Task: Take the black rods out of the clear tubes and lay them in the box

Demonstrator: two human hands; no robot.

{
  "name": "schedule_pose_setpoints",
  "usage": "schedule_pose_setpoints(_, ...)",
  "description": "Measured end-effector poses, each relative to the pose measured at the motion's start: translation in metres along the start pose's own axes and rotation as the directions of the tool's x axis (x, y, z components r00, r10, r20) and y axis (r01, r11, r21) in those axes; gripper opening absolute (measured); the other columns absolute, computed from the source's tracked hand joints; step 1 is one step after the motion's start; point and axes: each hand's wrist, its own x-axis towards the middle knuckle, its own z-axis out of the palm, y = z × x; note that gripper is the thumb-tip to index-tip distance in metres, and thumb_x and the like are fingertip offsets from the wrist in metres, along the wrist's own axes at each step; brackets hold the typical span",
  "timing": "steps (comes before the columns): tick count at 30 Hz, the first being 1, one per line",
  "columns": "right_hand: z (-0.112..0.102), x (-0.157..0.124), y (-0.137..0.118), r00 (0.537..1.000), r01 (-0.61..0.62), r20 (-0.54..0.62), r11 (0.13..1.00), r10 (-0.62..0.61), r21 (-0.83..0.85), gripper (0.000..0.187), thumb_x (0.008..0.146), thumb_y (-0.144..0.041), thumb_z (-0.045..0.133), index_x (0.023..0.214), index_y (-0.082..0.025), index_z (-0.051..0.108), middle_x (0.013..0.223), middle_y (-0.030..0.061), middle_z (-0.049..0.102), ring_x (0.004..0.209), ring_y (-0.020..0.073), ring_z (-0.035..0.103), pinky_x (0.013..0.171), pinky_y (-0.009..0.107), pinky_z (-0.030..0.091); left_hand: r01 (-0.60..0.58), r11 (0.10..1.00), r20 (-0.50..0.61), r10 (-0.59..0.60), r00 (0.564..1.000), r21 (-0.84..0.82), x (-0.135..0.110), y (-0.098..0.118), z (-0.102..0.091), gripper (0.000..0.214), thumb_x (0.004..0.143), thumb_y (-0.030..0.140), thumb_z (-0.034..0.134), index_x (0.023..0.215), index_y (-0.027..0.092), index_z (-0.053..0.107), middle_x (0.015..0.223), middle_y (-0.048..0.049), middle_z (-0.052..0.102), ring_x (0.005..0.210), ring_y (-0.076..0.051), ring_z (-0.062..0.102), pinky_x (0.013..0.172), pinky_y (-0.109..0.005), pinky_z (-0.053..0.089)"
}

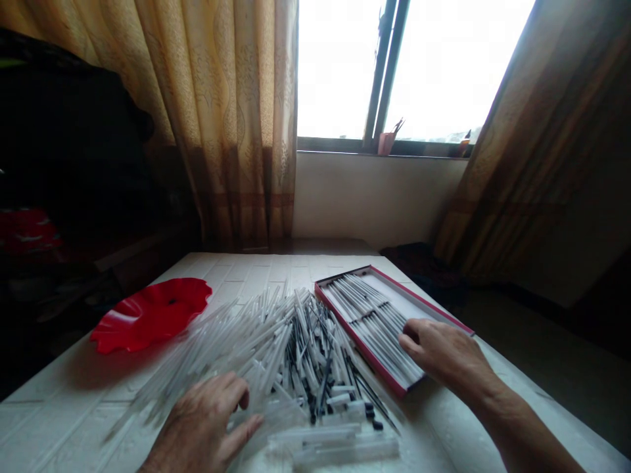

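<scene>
Left hand (pixel 210 417), lower left, fingers parted from thumb, beside clear tubes (pixel 276 355). Right hand (pixel 441 351) curls over box (pixel 394 297) lower-right edge, grip unclear; box's upper-right side bare.

the head view looks forward and down across a nearby white table (pixel 49 420) toward a window (pixel 340 72) beyond.

In front of me, the white brick-patterned table (pixel 44 420) carries a wavy-rimmed red dish (pixel 142 322) at left, a loose heap of clear plastic tubes (pixel 246 335) and thin dark rods (pixel 324 378) in the middle, and a shallow red-edged box (pixel 392 293) at right.
</scene>
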Motion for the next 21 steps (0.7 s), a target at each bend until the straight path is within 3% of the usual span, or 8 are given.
schedule_pose_setpoints(5, -0.001, -0.001, -0.003, 0.996, 0.046, -0.075, 0.997, -0.042, 0.056, 0.025, 0.092, -0.031, 0.050, 0.085, -0.023, 0.072, 0.090, 0.0094, 0.077, 0.080, 0.0289, 0.072, 0.059, 0.032, 0.038, 0.097, 0.993, 0.085, -0.092, 0.992, -0.062, 0.008, -0.005, -0.009, 0.026, 0.093, 0.037, 0.045, 0.078, 0.026, 0.063, 0.075, 0.0018, 0.070, 0.068, -0.018, 0.067, 0.061, -0.027, 0.043)
schedule_pose_setpoints(9, 0.001, -0.002, -0.006, 0.988, 0.098, -0.124, 0.992, -0.087, 0.085, 0.024, 0.092, -0.030, 0.050, 0.083, -0.023, 0.071, 0.089, 0.0067, 0.076, 0.077, 0.0254, 0.071, 0.060, 0.030, 0.038, 0.177, 0.983, 0.020, -0.177, 0.984, -0.039, 0.014, -0.014, -0.022, 0.030, 0.095, 0.038, 0.038, 0.088, 0.027, 0.065, 0.083, 0.0012, 0.073, 0.068, -0.017, 0.069, 0.060, -0.026, 0.044)
schedule_pose_setpoints(12, 0.005, -0.002, -0.008, 0.983, 0.119, -0.152, 0.990, -0.106, 0.078, 0.024, 0.092, -0.032, 0.050, 0.083, -0.023, 0.070, 0.088, 0.0062, 0.076, 0.077, 0.0249, 0.071, 0.060, 0.030, 0.039, 0.220, 0.976, -0.013, -0.219, 0.976, 0.005, 0.015, -0.021, -0.027, 0.030, 0.095, 0.040, 0.037, 0.089, 0.028, 0.064, 0.078, 0.0016, 0.073, 0.067, -0.018, 0.070, 0.060, -0.026, 0.044)
schedule_pose_setpoints(15, 0.007, -0.002, -0.009, 0.980, 0.121, -0.165, 0.990, -0.107, 0.073, 0.024, 0.093, -0.032, 0.049, 0.086, -0.024, 0.071, 0.091, 0.0062, 0.076, 0.078, 0.0255, 0.071, 0.061, 0.030, 0.040, 0.231, 0.972, -0.012, -0.231, 0.973, 0.049, 0.016, -0.024, -0.026, 0.031, 0.096, 0.038, 0.038, 0.086, 0.027, 0.065, 0.075, 0.0015, 0.073, 0.065, -0.018, 0.070, 0.058, -0.025, 0.044)
schedule_pose_setpoints(21, 0.006, -0.003, -0.012, 0.982, 0.130, -0.147, 0.987, -0.116, 0.093, 0.026, 0.093, -0.033, 0.048, 0.088, -0.024, 0.071, 0.090, 0.0064, 0.075, 0.076, 0.0256, 0.071, 0.062, 0.032, 0.040, 0.152, 0.988, -0.033, -0.152, 0.988, -0.006, 0.013, -0.027, -0.009, 0.030, 0.095, 0.039, 0.043, 0.103, 0.030, 0.070, 0.098, 0.0003, 0.076, 0.079, -0.018, 0.073, 0.069, -0.026, 0.051)
